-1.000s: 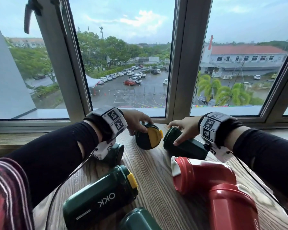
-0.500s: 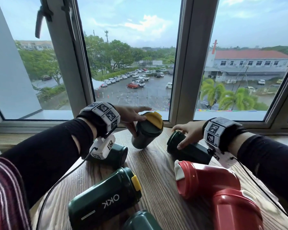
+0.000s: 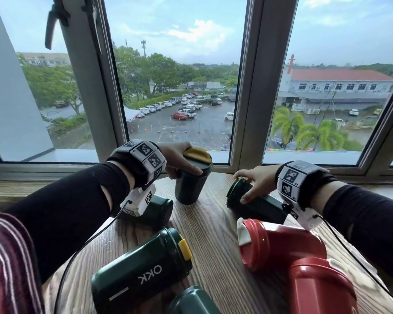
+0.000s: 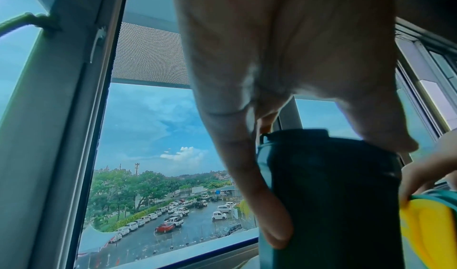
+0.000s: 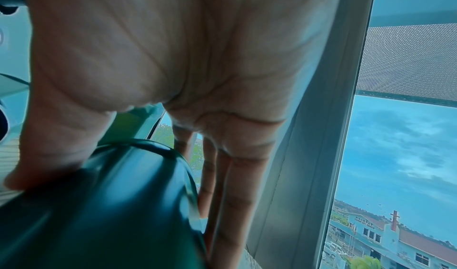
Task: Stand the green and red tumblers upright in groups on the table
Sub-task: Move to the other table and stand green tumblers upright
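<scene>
A dark green tumbler with a yellow lid (image 3: 191,184) stands upright on the wooden table (image 3: 213,234) near the window. My left hand (image 3: 179,158) grips it around the lid end; the left wrist view shows thumb and fingers either side of its body (image 4: 333,224). My right hand (image 3: 243,189) grips the lid end of a second green tumbler (image 3: 259,207) that lies on its side, also seen in the right wrist view (image 5: 99,204). Two red tumblers (image 3: 281,245) (image 3: 320,288) lie at the front right. Three more green tumblers (image 3: 143,270) (image 3: 154,209) (image 3: 191,302) lie on the left and front.
The window frame and sill (image 3: 213,168) run right behind the tumblers. A cable (image 3: 77,252) hangs from my left wrist unit across the table's left side. Bare wood shows in the middle between the lying tumblers.
My left hand has tipped the yellow-lidded green tumbler from lying on its side to standing upright. My right hand has stayed on the lying green tumbler.
</scene>
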